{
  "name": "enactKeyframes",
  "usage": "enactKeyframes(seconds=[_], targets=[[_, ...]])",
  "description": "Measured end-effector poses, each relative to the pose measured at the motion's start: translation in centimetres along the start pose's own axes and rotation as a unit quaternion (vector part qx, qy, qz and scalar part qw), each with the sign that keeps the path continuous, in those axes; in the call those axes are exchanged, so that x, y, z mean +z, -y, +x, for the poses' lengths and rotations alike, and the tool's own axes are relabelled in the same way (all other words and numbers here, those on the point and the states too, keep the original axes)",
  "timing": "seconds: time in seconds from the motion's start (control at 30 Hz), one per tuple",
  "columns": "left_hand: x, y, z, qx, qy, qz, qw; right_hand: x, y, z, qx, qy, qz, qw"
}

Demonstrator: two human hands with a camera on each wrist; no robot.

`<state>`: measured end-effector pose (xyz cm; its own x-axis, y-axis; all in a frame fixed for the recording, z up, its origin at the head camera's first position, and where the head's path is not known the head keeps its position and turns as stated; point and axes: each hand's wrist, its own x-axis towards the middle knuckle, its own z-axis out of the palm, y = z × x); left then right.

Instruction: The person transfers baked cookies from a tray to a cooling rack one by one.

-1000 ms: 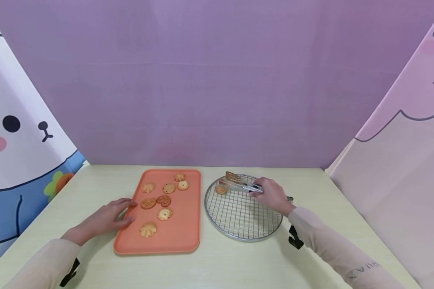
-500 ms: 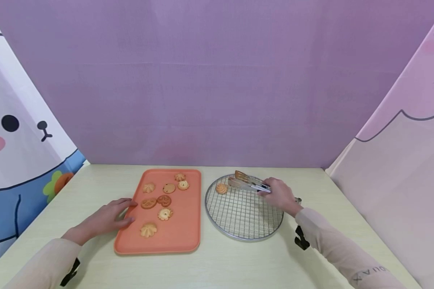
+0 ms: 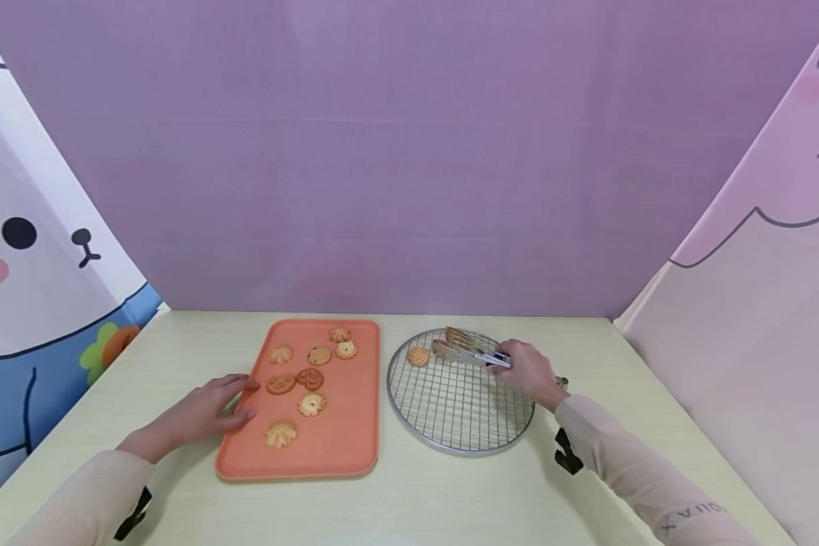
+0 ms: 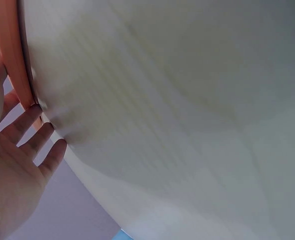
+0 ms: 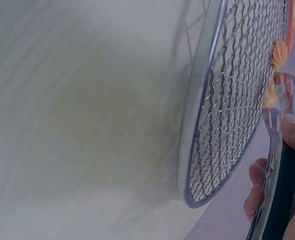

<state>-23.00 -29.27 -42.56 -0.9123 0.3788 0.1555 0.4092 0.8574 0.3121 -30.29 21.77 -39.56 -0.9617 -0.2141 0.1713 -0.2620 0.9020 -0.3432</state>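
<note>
My left hand [image 3: 208,409] rests at the left edge of an orange tray [image 3: 344,447], fingers spread and fairly straight along the rim. In the left wrist view, the fingertips [image 4: 57,145] reach down beside the tray's side. Several cookies, among them a shell-shaped cookie [image 3: 280,434], lie on the tray. Metal tongs [image 3: 474,353] with slotted heads are gripped by my right hand [image 3: 527,370], over the back of a round wire rack [image 3: 460,409]. A swirled cookie [image 3: 418,356] sits on the rack's far left, just left of the tong heads, which are spread apart and look orange-brown.
Tray and rack stand side by side on a pale wooden table [image 3: 437,500], a narrow gap between them. A purple cloth wall [image 3: 409,167] closes off the back, and printed cartoon panels flank both sides.
The tongs have drawn away to the right from the swirled cookie, leaving it on the rack. Their heads then dip slightly and come a little closer together. My left hand holds still.
</note>
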Motion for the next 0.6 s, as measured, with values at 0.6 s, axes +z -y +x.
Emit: enactKeyframes(seconds=[0.6], targets=[[0.22,0.22,0.07,-0.003,0.001,0.005,1.0000,0.72,-0.05,-0.02,0.002,-0.003,0.005,1.000]])
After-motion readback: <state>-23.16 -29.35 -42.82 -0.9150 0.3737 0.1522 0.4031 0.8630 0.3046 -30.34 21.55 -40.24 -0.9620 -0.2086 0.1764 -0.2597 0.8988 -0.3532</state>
